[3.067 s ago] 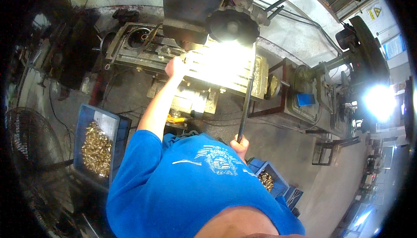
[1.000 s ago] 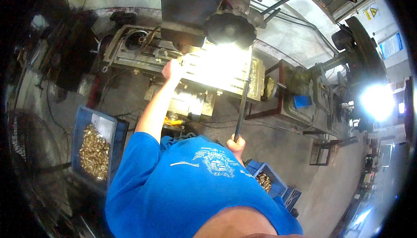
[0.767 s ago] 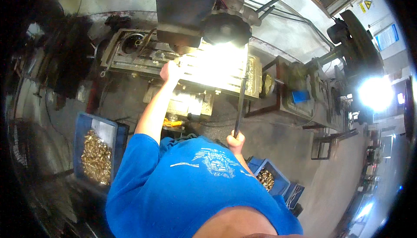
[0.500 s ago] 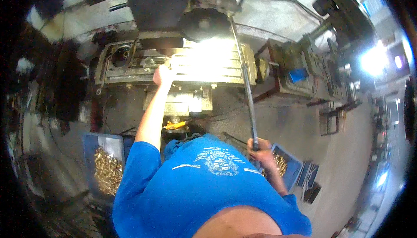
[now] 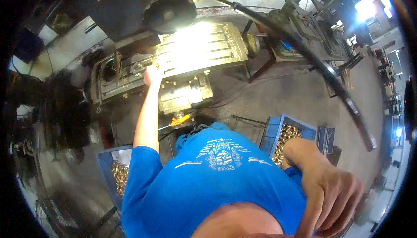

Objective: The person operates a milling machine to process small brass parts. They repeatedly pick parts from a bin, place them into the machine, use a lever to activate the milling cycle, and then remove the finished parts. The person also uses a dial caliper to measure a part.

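My left hand (image 5: 153, 75) is closed at the front of the milling machine's slotted table (image 5: 230, 59), beside a small metal fixture (image 5: 138, 67). Whatever its fingers grip is hidden behind the hand. A large, dark disc-shaped part (image 5: 169, 14) of the machine hangs above and behind it. My right hand (image 5: 332, 194) is raised close to the camera at the lower right, fingers bent inward and nothing visible in them; the fingertips are partly hidden. Apart from that hand, a long dark lever (image 5: 321, 66) slants from the machine's top out to the right.
Blue crates with small brass-coloured parts stand on both sides of me: the right crate (image 5: 312, 130) and the left crate (image 5: 105, 162). An orange-handled tool (image 5: 180, 120) lies below the machine table. A metal bench (image 5: 299, 55) stands to the right, behind the lever.
My right hand has let go of the lever and come up near the camera. The lever has swung up and to the right. My left hand stays by the fixture; the view has tilted.
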`<act>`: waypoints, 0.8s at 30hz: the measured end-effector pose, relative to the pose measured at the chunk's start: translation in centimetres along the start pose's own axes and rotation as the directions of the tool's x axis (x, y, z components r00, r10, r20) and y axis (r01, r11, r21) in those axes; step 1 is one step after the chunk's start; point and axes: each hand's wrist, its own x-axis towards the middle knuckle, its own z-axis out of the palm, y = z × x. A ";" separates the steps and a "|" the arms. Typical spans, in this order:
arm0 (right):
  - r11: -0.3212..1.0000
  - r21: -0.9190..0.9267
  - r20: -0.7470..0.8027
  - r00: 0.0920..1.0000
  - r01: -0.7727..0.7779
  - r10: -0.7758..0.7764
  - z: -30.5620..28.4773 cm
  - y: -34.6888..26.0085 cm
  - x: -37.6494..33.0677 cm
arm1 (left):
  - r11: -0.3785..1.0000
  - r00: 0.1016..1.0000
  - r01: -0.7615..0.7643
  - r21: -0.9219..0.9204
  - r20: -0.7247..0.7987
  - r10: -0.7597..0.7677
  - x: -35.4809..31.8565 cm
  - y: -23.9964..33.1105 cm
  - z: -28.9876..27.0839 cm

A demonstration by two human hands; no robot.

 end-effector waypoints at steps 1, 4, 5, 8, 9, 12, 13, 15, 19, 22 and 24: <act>1.000 -0.012 0.002 1.000 0.025 -0.025 0.0 0.4 0.0 | 1.000 1.000 -0.001 -0.007 -0.024 0.001 0.3 -0.4 0.5; 0.991 -0.080 -0.028 0.993 0.111 -0.113 0.0 1.5 -0.7 | 0.995 0.996 -0.088 -0.046 -0.017 0.087 0.3 -0.7 0.6; 0.984 -0.093 -0.055 0.986 0.153 -0.158 0.0 1.9 -0.9 | 0.994 0.995 -0.070 -0.085 0.063 0.076 0.7 -1.6 0.6; 0.957 -0.159 -0.070 0.964 0.243 -0.256 -0.3 2.1 -1.0 | 0.972 0.970 0.009 -0.234 0.237 0.048 1.0 -3.1 0.6; 0.955 -0.171 -0.090 0.961 0.242 -0.260 -0.1 2.1 -1.2 | 0.950 0.968 0.038 -0.309 0.248 0.042 0.3 -2.2 -0.2; 0.969 -0.114 -0.047 0.973 0.218 -0.224 -0.9 1.6 -1.4 | 0.918 0.990 -0.020 -0.396 0.123 0.074 0.0 -2.5 -0.4; 0.976 -0.081 -0.014 0.978 0.204 -0.206 -1.3 1.2 -1.6 | 0.923 0.996 -0.070 -0.378 0.024 0.086 -0.1 -2.7 0.0; 0.988 -0.022 -0.015 0.989 0.150 -0.150 -1.6 0.9 -4.2 | 0.937 0.985 -0.164 -0.309 -0.094 0.141 -0.7 -1.0 -0.5; 0.992 -0.013 -0.126 0.984 -0.127 0.124 -3.8 0.8 -9.1 | 0.958 0.985 -0.143 -0.249 -0.131 0.113 -1.6 2.7 -1.7; 0.960 -0.086 -0.281 0.931 -0.266 0.233 -5.5 1.8 -14.3 | 0.978 0.990 -0.116 -0.173 -0.106 0.099 -1.0 2.2 -0.7; 0.931 -0.109 -0.527 0.815 -0.347 0.242 -4.0 1.7 -17.6 | 0.983 0.989 -0.117 -0.144 -0.108 0.102 -0.8 1.8 -0.6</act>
